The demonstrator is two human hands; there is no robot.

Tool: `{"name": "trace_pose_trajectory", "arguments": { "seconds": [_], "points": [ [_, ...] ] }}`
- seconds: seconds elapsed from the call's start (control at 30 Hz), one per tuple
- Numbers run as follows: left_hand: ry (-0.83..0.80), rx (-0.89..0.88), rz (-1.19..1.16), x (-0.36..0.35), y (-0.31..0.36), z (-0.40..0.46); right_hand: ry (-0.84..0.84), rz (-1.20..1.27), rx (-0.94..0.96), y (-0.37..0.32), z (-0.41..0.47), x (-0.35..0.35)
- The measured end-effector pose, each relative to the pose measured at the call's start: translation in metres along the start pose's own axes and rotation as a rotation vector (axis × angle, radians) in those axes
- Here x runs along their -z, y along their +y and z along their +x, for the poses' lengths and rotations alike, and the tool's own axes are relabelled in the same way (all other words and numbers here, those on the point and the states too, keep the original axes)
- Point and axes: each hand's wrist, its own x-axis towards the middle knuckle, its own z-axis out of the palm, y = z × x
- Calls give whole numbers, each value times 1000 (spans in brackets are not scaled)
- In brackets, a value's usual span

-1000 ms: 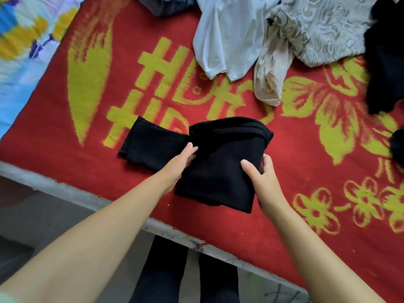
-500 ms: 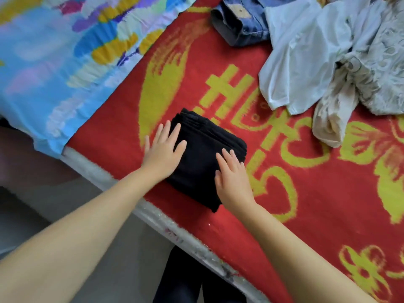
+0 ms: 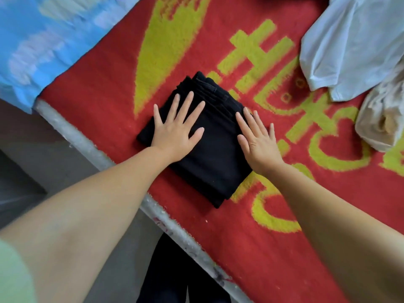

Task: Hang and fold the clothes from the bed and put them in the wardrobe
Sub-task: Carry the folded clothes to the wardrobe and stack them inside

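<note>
Bedding first: a red woven blanket with big yellow-green characters and flower shapes [image 3: 273, 248] covers the mattress under both hands, running out ahead of them and off to the right. Beyond the left hand, toward the far left, lies a light blue sheet with pale blotches [image 3: 43, 44], blurred in this view. Below the left forearm a grey, paint-flecked bed edge [image 3: 87, 147] crosses on a slant, with grey floor [image 3: 43, 171] on the near side of it.

Far out past the right hand, a crumpled white cotton garment [image 3: 354, 47] sits at the upper right, and touching its lower side is a bunched cream-coloured cloth [image 3: 384, 119].

Between and under the hands lies the folded black garment [image 3: 214, 158], a neat stacked rectangle on the blanket near the bed edge, its layered folds showing at the far end. The left hand [image 3: 175, 132] lies flat on its left half, fingers spread wide and straight. The right hand [image 3: 258, 141] lies flat along its right edge, fingers straight and closer together, outer fingers over the blanket.
</note>
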Motion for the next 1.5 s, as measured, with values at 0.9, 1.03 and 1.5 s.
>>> {"name": "trace_pose_trajectory", "arguments": {
  "seconds": [0.9, 1.03, 1.5],
  "points": [
    [-80, 488, -267, 131, 94, -135, -338, -643, 569, -149, -53, 143],
    [-60, 429, -191, 185, 57, -194, -391, -660, 599, -223, -93, 166],
    [3, 743, -56, 236, -85, -515, -418, -615, 1042, -513, -250, 81]
  ]
}}
